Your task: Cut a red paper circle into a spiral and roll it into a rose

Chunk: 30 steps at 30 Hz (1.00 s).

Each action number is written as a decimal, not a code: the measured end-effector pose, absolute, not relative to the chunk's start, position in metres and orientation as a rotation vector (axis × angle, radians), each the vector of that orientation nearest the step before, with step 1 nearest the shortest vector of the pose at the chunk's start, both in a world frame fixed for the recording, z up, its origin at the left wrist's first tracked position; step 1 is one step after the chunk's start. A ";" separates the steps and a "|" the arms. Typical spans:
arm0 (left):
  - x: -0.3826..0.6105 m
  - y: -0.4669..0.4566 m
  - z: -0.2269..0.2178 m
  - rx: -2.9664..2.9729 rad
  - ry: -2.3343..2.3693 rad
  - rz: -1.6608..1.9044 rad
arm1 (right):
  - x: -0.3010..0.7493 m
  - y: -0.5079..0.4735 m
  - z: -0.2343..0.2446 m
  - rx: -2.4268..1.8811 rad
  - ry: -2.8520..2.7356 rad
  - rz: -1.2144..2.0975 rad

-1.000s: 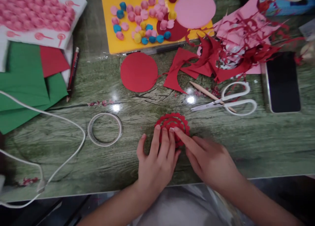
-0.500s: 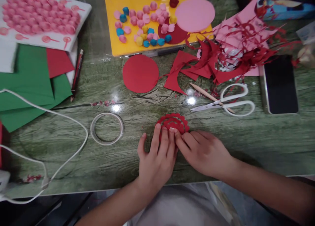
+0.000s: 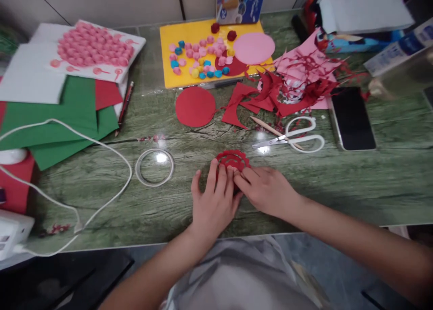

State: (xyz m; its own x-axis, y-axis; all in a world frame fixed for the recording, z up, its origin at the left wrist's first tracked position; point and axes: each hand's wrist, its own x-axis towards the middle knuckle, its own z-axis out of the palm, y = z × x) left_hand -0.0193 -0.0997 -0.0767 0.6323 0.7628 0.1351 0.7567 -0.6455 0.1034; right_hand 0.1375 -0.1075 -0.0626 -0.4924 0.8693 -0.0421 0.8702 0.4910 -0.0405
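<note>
A red paper spiral with a scalloped edge lies on the table in front of me, its near part covered by my fingers. My left hand rests on it with the fingers stretched out and the thumb apart, fingertips pressing the paper. From the right, my right hand is closed in a pinch at the spiral's near edge, right beside the left fingertips. Scissors with white handles lie beyond my right hand, over a wooden stick. A plain red paper circle sits further back.
A tape roll and white cable are on the left, near green paper and a pencil. Small coloured paper pieces lie on a yellow sheet. Red scraps and a phone stand right.
My view has tilted up and shifted, bringing the wall and a blue box into sight. Both hands stay at the red spiral, with only slight finger movement.
</note>
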 end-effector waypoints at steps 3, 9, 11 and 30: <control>-0.020 -0.102 -0.076 2.802 1.314 0.255 | 0.138 -0.108 -0.063 1.560 2.658 -0.089; -0.019 -0.105 -0.073 2.751 1.345 0.237 | 0.137 -0.110 -0.063 1.691 2.494 -0.271; -0.017 -0.107 -0.071 2.750 1.349 0.255 | 0.135 -0.112 -0.063 1.800 2.414 -0.370; -0.008 -0.061 -0.049 2.567 1.227 0.486 | 0.129 -0.138 -0.055 1.972 2.562 -0.137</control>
